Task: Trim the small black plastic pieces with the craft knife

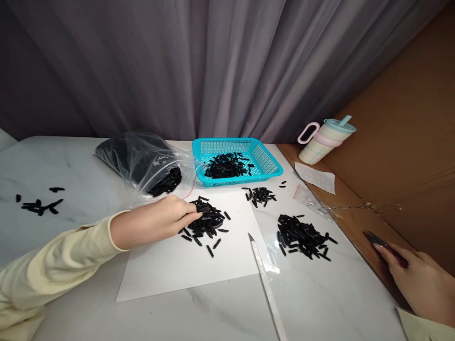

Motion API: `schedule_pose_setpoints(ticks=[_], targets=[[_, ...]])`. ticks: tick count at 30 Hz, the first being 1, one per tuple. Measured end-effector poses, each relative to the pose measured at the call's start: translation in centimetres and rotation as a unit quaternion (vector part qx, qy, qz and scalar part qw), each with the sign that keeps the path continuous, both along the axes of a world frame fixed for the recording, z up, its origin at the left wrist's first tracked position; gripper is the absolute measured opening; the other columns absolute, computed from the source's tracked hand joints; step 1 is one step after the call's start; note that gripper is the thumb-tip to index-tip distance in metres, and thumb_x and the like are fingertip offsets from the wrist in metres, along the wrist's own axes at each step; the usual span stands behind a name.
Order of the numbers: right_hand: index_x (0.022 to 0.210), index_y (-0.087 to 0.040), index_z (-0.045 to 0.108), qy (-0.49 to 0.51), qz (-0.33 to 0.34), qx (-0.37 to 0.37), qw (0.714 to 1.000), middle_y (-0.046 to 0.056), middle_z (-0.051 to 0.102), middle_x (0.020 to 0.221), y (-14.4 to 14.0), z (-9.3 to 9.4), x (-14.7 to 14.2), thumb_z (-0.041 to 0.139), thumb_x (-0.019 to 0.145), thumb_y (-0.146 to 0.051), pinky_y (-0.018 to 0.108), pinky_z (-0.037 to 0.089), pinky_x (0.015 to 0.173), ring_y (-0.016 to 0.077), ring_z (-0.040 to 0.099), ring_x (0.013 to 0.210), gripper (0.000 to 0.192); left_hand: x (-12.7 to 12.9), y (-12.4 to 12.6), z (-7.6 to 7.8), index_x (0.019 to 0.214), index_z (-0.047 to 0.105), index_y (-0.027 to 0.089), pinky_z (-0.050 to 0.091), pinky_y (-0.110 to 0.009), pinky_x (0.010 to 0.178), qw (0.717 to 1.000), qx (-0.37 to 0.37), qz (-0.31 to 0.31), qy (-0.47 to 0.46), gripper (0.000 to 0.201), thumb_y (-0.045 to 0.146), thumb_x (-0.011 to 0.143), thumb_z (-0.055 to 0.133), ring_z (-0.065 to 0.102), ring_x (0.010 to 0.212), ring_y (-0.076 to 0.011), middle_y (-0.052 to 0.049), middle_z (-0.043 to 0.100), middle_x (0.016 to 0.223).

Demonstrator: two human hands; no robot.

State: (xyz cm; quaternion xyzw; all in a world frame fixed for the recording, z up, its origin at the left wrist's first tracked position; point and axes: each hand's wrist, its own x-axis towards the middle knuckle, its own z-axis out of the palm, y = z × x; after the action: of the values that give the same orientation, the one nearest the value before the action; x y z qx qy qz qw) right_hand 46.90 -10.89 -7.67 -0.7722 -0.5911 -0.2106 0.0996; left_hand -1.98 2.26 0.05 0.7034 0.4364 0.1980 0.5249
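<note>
Left hand (152, 221), fingers pinched together on black pieces (206, 221) heaped on white paper (185, 265); right hand (419, 277) grips tweezers (386, 246) at the bench (320, 293) edge.

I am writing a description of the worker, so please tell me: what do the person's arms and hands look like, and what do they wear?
Both hands are bare, without gloves. The left hand comes out of a long pale yellow sleeve with a close cuff. At the right hand, only a corner of similar pale fabric shows.
</note>
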Motion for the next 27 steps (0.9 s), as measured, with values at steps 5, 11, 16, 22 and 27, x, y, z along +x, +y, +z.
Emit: schedule_pose_setpoints(ticks=[5,11,16,22,27], targets=[[0.070,-0.028,0.060,-0.094,0.057,0.047,0.993,-0.001,0.043,0.046,1.5,-0.3,1.6,0.046,0.088,-0.035,0.028,0.034,0.031,0.0221,0.047,0.032,0.023,1.9,-0.8,-0.7,0.058,0.053,0.014,0.011,-0.016,0.032,0.930,-0.350,-0.047,-0.097,0.036,0.037,0.085,0.054,0.018,0.036,-0.0039,0.007,0.031,0.044],[0.097,-0.018,0.056,-0.068,0.166,-0.056,0.982,0.018,0.067,0.093,4.9,5.7,-8.6,0.035,0.094,-0.030,0.041,0.052,0.057,0.0331,0.066,0.077,0.024,3.3,-0.7,-3.1,0.065,0.052,0.010,0.019,-0.007,0.024,0.737,-0.606,0.121,-0.274,0.030,0.016,0.090,0.038,0.037,0.035,-0.0018,0.002,0.042,0.055],[0.116,-0.020,0.051,0.099,0.466,-0.004,0.879,0.012,0.064,0.099,5.5,7.3,-21.8,0.045,0.094,-0.025,0.036,0.050,0.076,0.0247,0.062,0.091,0.023,4.2,-1.0,-3.3,0.068,0.054,0.009,0.048,-0.014,0.040,0.721,-0.590,0.192,-0.309,0.026,0.015,0.090,0.041,0.057,0.052,-0.0097,-0.003,0.053,0.059],[0.116,-0.015,0.052,0.181,0.543,-0.016,0.820,0.013,0.064,0.100,5.7,3.5,-28.6,0.049,0.092,-0.016,0.037,0.050,0.069,0.0242,0.058,0.087,0.025,4.5,-1.4,-4.4,0.071,0.060,0.004,0.050,-0.018,0.054,0.717,-0.562,0.194,-0.365,0.032,0.013,0.092,0.037,0.058,0.057,-0.0106,-0.008,0.059,0.067],[0.105,-0.016,0.056,0.251,0.539,0.032,0.803,0.010,0.065,0.092,7.2,0.8,-29.6,0.051,0.090,-0.012,0.036,0.047,0.069,0.0233,0.055,0.086,0.016,4.4,-0.9,-5.2,0.078,0.063,0.005,0.044,-0.021,0.055,0.709,-0.560,0.172,-0.392,0.031,0.017,0.093,0.037,0.059,0.062,-0.0124,-0.008,0.062,0.072]])
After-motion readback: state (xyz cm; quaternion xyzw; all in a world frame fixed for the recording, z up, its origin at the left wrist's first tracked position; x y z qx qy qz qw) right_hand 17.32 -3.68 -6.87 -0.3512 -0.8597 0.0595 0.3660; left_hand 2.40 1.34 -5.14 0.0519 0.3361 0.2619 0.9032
